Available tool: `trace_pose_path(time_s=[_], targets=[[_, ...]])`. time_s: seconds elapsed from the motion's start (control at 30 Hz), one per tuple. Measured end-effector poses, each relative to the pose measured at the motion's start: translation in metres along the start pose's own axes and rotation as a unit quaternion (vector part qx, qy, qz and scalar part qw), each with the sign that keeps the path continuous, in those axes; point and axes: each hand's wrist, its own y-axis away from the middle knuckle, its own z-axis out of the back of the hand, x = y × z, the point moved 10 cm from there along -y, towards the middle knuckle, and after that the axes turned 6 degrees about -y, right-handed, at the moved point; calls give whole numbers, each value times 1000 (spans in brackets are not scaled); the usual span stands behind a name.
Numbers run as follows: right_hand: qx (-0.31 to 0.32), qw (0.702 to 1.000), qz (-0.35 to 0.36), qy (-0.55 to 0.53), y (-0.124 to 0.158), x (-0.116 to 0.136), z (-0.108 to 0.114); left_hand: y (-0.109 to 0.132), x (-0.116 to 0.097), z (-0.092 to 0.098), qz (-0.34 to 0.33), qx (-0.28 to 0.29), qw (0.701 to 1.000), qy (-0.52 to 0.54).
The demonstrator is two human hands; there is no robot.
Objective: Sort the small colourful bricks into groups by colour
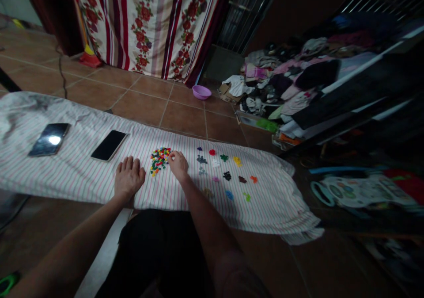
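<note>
A mixed heap of small coloured pieces (159, 160) lies on the striped cloth (149, 192) in front of me. At the heap's right edge is my right hand (179, 164), its fingers pinched together; whatever is between the fingertips is too small to make out. My left hand (128, 177) rests flat on the cloth left of the heap, holding nothing. Right of my right hand lie several little piles sorted by colour, among them a red pile (212, 152), a green pile (224, 158), a yellow pile (237, 161), a black pile (227, 175) and a blue pile (229, 195).
Two dark-screened devices, a phone (109, 145) and a larger shiny one (49, 139), lie on the cloth to the left. Beyond the cloth's far edge, a purple basin (202, 92) stands on the tiled floor, before a flowered curtain (142, 24). Clothes (298, 72) are heaped at the right.
</note>
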Motion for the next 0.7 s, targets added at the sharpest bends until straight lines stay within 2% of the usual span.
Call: trace_pose_path(time_s=[0.2, 0.43, 0.57, 0.7], targets=[[-21, 998, -23, -51, 5, -5, 4, 0, 0, 4, 5, 0, 1000, 15], [-51, 994, 13, -100, 20, -13, 12, 1, -1, 6, 1, 5, 999, 44], [-76, 990, 15, -121, 26, -35, 33, 1, 0, 6, 5, 1, 999, 41], [-129, 982, 9, -139, 31, -72, 69, 1, -1, 6, 0, -2, 999, 36]])
